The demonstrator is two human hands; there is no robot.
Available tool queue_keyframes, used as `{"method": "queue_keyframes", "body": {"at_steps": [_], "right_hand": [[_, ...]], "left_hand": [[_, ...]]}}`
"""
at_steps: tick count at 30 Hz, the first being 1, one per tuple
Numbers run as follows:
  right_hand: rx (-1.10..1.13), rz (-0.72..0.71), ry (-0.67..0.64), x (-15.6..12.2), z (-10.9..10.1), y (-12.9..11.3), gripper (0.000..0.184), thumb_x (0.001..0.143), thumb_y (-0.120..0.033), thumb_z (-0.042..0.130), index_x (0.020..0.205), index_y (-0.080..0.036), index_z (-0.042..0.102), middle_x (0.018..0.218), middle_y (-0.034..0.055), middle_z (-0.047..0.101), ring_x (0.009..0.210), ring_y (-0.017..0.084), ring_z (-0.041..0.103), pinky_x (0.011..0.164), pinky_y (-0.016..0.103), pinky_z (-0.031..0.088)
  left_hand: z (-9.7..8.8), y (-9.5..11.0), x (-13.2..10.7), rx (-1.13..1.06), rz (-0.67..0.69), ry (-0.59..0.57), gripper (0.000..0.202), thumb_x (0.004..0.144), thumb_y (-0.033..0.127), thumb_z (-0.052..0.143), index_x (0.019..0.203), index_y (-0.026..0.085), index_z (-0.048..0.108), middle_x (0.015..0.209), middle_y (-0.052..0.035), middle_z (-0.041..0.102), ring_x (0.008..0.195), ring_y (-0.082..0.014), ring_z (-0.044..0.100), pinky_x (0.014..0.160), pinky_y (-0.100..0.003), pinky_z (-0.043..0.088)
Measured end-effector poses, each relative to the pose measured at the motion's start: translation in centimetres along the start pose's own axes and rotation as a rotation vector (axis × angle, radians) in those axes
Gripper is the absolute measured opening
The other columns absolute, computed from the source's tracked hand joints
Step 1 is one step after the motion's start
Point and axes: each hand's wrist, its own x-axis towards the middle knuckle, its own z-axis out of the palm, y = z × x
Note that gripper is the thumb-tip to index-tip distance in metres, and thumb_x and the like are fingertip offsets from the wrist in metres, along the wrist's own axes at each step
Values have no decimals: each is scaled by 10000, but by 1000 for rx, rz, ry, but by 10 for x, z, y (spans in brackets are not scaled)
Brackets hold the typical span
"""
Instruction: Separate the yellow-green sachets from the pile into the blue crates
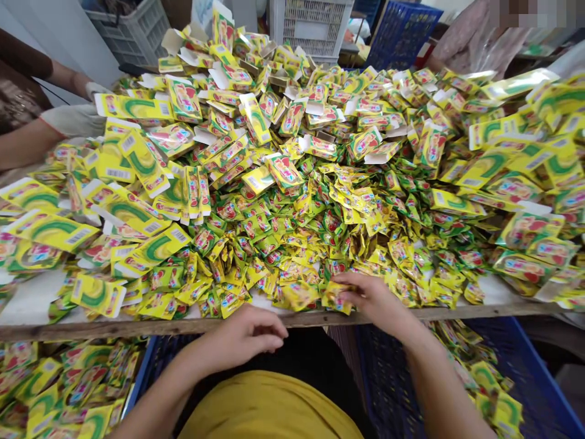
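My right hand (372, 299) reaches over the front edge of the table, its thumb and fingers closed on a small yellow sachet (335, 297). Lower and to the left, my left hand (249, 335) hovers at the wooden edge with loosely bent fingers; nothing shows in it. Another yellow sachet (299, 295), blurred, lies between the two hands. Beyond them spreads a heap of green and yellow sachets (269, 225). Flat-sided yellow cartons (144, 161) with green curves and barcodes are piled behind and to both sides, several with white flaps raised.
A wooden strip (137, 329) edges the table. Below it stand a blue crate (539, 366) at right and a bin of cartons (68, 390) at left. A co-worker's gloved hand (75, 120) touches the pile at left. Grey crates (311, 27) stand behind; another person's sleeve shows at far right.
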Motion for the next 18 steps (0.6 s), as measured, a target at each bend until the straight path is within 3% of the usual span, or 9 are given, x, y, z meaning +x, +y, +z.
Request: {"method": "queue_keyframes", "body": {"at_steps": [4, 8, 13, 15, 18], "right_hand": [[-173, -34, 40, 8, 23, -11, 301, 794, -82, 497, 978, -198, 705, 939, 100, 687, 874, 253, 636, 795, 386, 501], [-362, -120, 1, 7, 22, -14, 214, 825, -139, 526, 960, -199, 682, 965, 93, 626, 909, 239, 596, 823, 371, 482], [-452, -243, 71, -3, 32, 8, 80, 819, -212, 545, 869, -215, 607, 911, 100, 656, 821, 255, 633, 722, 383, 519], [-448, -337, 133, -2, 38, 26, 171, 807, -204, 529, 957, -231, 606, 883, 88, 691, 765, 242, 669, 625, 339, 536], [-475, -520, 200, 1, 39, 48, 298, 764, -179, 525, 1009, -285, 657, 941, 74, 729, 787, 242, 706, 613, 314, 564]], "left_hand": [[14, 2, 25, 102, 168, 105, 190, 851, 196, 559, 905, 202, 741, 788, -35, 720, 726, -151, 642, 696, -222, 473], [3, -8, 25, 156, 176, 290, 197, 845, 168, 566, 898, 220, 749, 853, -43, 740, 799, -172, 661, 771, -262, 481], [-25, -10, 4, 169, 120, 581, 143, 822, 196, 611, 819, 210, 754, 772, -39, 739, 726, -171, 671, 690, -251, 499], [-44, -7, -5, 186, 137, 705, 139, 823, 203, 614, 818, 208, 753, 780, -44, 742, 732, -174, 678, 693, -255, 508], [-80, -3, -16, 208, 159, 1024, 140, 836, 236, 604, 814, 205, 739, 763, -40, 734, 706, -173, 673, 686, -272, 525]]}}
